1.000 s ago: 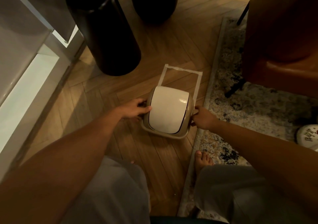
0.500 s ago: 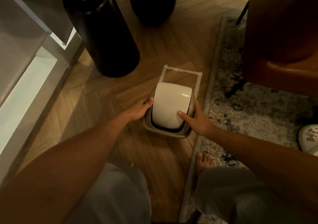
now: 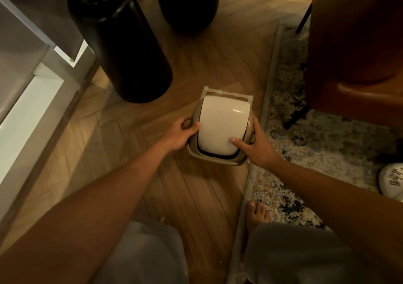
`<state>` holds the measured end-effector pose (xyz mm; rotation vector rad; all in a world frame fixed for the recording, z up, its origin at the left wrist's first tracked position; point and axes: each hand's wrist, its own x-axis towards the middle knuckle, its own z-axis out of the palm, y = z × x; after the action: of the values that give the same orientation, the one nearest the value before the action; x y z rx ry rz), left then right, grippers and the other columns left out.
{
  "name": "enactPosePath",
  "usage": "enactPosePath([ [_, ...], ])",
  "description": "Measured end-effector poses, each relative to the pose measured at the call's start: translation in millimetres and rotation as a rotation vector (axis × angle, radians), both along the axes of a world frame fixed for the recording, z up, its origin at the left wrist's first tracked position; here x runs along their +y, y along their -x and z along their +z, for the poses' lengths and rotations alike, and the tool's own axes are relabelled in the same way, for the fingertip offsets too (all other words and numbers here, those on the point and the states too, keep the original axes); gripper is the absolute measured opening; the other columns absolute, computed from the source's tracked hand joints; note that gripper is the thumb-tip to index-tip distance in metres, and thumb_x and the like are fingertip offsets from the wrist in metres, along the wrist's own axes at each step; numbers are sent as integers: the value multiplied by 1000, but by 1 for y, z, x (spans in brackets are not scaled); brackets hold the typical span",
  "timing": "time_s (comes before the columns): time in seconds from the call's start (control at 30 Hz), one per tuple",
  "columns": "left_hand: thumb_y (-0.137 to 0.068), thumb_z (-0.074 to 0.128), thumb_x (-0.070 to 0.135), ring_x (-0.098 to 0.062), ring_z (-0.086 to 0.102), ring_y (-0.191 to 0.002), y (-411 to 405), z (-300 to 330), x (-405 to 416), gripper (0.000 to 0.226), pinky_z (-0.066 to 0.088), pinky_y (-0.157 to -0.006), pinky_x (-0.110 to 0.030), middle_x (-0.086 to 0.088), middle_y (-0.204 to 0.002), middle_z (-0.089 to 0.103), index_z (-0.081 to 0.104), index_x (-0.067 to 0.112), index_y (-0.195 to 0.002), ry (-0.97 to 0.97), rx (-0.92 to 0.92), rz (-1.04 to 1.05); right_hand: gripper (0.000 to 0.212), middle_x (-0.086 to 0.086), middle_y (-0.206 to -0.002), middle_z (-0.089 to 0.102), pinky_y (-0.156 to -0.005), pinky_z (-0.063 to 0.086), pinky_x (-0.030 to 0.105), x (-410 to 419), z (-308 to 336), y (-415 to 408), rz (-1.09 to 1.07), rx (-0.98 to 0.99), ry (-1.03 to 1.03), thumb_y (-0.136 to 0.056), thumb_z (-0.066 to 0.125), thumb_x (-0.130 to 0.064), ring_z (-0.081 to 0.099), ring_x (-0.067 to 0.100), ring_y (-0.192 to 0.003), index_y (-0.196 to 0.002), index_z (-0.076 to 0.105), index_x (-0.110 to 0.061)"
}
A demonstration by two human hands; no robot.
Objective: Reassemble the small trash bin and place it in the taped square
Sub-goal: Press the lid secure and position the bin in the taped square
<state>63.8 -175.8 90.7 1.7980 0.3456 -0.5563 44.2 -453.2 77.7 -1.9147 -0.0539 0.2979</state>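
The small trash bin (image 3: 214, 157) is a tan tub with a cream swing lid (image 3: 222, 126) seated in its rim. It stands on the wood floor, covering most of the taped square (image 3: 207, 90); only the square's far strip and corners show. My left hand (image 3: 178, 134) grips the bin's left side, thumb on the lid's edge. On the right side my right hand (image 3: 257, 146) holds the rim, its thumb pressing the lid's near right corner. A dark gap shows along the lid's near edge.
A tall black vase (image 3: 122, 50) stands just left of the square and a second dark vessel (image 3: 187, 4) behind it. A patterned rug (image 3: 309, 144) borders the bin's right side, with a brown leather chair (image 3: 357, 43) on it. White cabinet (image 3: 24, 113) at left. My bare foot (image 3: 258, 215) rests near.
The bin has slid away from me into the taped square, with both hands following. My right hand shifted from the side handle onto the rim, thumb on the lid.
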Motion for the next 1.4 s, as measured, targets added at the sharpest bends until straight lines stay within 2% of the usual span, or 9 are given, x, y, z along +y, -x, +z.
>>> enactPosePath([
  [0.23, -73, 67, 60, -15, 56, -122, -20, -8, -12, 86, 52, -90, -25, 7, -133, 57, 46, 20, -146, 21, -62, 63, 96, -9, -150, 52, -104, 47, 20, -3, -4, -25, -21, -32, -9, -86, 82, -32, 49, 0, -135, -161, 23, -26],
  [0.37, -71, 69, 62, -13, 44, -133, -23, -10, -19, 97, 45, -104, -34, 3, -151, 45, 34, 24, -153, -58, -107, -42, 100, -12, -148, 53, -107, 51, 36, -8, -9, -32, -31, -18, 7, -83, 84, -38, 52, 3, -134, -160, 21, -32],
  [0.47, -68, 81, 52, 2, 36, -125, -19, -14, -25, 110, 38, -88, -2, 8, -152, 38, 21, 26, -157, -100, -163, -156, 106, -12, -151, 50, -110, 48, 44, -12, -14, -33, -36, -8, 22, -79, 84, -46, 49, 7, -137, -160, 17, -37],
  [0.53, -68, 89, 38, 2, 34, -130, -17, -19, -27, 117, 35, -83, 5, 10, -152, 35, 16, 25, -158, -75, -185, -206, 109, -13, -151, 50, -110, 48, 43, -15, -16, -32, -28, 4, 30, -76, 85, -51, 49, 6, -138, -160, 16, -38],
  [0.77, -72, 89, 29, -2, 38, -131, -19, -22, -25, 112, 33, -92, -3, 3, -153, 39, 18, 20, -157, -99, -190, -155, 114, -12, -154, 47, -108, 45, 21, -12, -23, -25, 90, 49, 13, -75, 91, -35, 47, -1, -138, -162, 17, -28],
  [0.9, -74, 87, 27, 2, 33, -131, -15, -29, -22, 114, 30, -91, 4, 2, -156, 36, 12, 19, -159, -101, -178, -156, 131, -6, -161, 37, -114, 44, 36, -10, -33, -18, 165, 94, 49, -77, 90, -29, 45, 9, -142, -163, -9, -29],
  [1.07, -76, 86, 24, -7, 28, -144, -15, -40, -23, 122, 25, -118, -27, 2, -161, 26, -2, 22, -159, -95, -167, -206, 129, -4, -165, 33, -112, 45, 50, -10, -45, -19, 157, 75, 71, -84, 83, -32, 49, 15, -141, -160, -22, -31],
  [1.3, -76, 85, 30, 4, 33, -134, -27, -52, -16, 110, 29, -98, -2, 11, -154, 36, 12, 28, -158, -135, -222, -161, 125, -13, -165, 31, -115, 42, 47, -2, -55, -31, 121, -17, 53, -83, 78, -52, 41, 6, -145, -159, -20, -38],
  [1.4, -79, 83, 23, 3, 38, -133, -37, -52, -10, 103, 34, -103, -8, 12, -149, 40, 17, 26, -158, -106, -253, -121, 123, -16, -165, 29, -115, 41, 49, 10, -60, -40, 75, -50, 15, -84, 79, -50, 40, 4, -146, -160, -18, -40],
])
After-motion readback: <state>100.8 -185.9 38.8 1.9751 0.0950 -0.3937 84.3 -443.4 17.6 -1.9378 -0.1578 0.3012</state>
